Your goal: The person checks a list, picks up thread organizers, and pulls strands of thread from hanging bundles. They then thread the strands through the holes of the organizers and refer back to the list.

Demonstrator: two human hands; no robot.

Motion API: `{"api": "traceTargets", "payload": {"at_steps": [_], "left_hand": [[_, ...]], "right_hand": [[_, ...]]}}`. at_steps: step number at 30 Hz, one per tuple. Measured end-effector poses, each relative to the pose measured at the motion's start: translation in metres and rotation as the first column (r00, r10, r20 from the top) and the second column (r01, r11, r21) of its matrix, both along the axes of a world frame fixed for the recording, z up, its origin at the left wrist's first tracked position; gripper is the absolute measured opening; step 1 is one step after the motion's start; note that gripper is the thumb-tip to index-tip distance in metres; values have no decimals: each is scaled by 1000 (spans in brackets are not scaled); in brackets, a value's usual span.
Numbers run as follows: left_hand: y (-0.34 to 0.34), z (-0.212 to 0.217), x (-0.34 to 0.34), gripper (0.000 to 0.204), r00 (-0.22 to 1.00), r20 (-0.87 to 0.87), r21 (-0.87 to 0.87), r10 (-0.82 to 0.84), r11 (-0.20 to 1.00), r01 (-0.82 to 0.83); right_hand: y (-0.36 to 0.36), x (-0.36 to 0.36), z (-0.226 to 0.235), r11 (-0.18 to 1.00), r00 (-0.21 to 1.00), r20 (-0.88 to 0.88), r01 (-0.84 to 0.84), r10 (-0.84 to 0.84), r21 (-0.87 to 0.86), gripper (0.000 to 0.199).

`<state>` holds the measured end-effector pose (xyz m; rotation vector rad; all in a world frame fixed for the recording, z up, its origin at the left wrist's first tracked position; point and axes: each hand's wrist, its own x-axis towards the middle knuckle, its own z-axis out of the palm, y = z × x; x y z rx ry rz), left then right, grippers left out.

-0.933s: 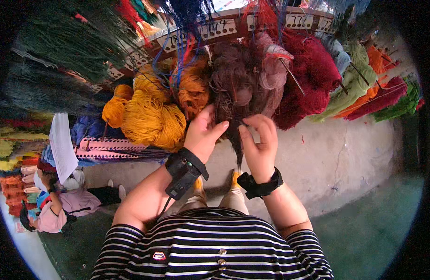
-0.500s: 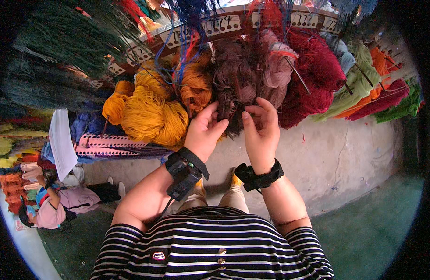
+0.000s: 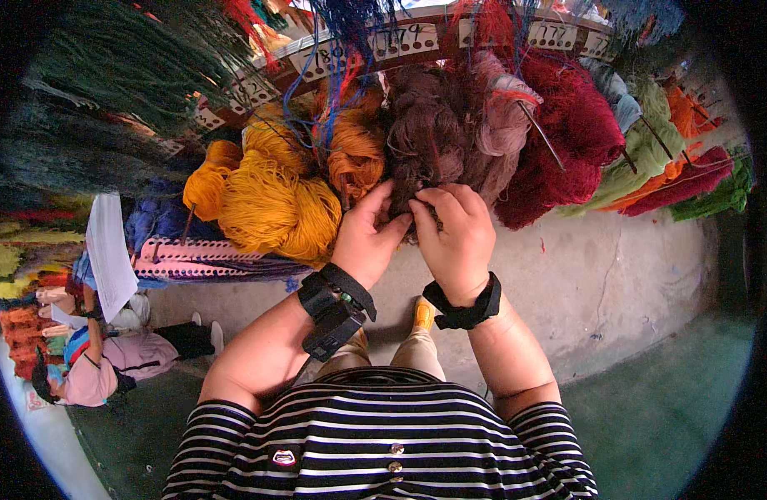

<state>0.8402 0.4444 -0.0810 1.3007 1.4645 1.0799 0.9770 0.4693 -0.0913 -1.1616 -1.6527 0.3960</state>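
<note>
A dark brown hank of yarn [image 3: 427, 125] hangs in front of me from the rack. At its lower end, my left hand [image 3: 368, 237] curls its fingers round loose brown strands, thumb pointing toward the right hand. My right hand [image 3: 460, 242] bends over the same end, thumb and fingertips pinched together on the yarn. The fingertips of both hands are partly hidden among the strands. Left of the brown hank hang golden-yellow yarn [image 3: 279, 212] and orange-gold yarn [image 3: 356, 158]. To its right are a mauve hank [image 3: 502, 125] and crimson yarn [image 3: 571, 125].
Metal rods [image 3: 543, 137] stick out among the hanks. Above runs a curved rail with white labels [image 3: 404, 40]. Pale green yarn [image 3: 642, 137] hangs farther right. At left are a sheet of paper [image 3: 110, 258], a pink perforated strip [image 3: 196, 260] and another person [image 3: 142, 362].
My right hand has moved slightly left and closed its fingers on the brown yarn. My left hand stays at the yarn. The other person's arm has shifted.
</note>
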Motion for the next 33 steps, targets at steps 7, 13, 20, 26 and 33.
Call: {"api": "traceTargets", "payload": {"at_steps": [7, 13, 20, 26, 33], "left_hand": [[1, -6, -3, 48, 998, 59, 47, -6, 999, 3], [0, -1, -9, 45, 998, -50, -73, -25, 997, 22], [3, -3, -9, 46, 993, 94, -53, -64, 996, 69], [3, -17, -14, 50, 994, 104, -25, -46, 998, 49], [4, -21, -15, 52, 994, 103, -51, -22, 998, 27]], "right_hand": [[3, 7, -8, 962, 971, -141, -217, 194, -166, 10], [-14, 29, 3, 882, 886, -295, -425, 358, -206, 11], [-18, 37, -1, 831, 800, -434, -527, 414, -180, 11], [-27, 34, -1, 859, 930, -262, -344, 256, -380, 7], [-44, 42, -23, 802, 915, -399, -276, 52, -530, 10]]}}
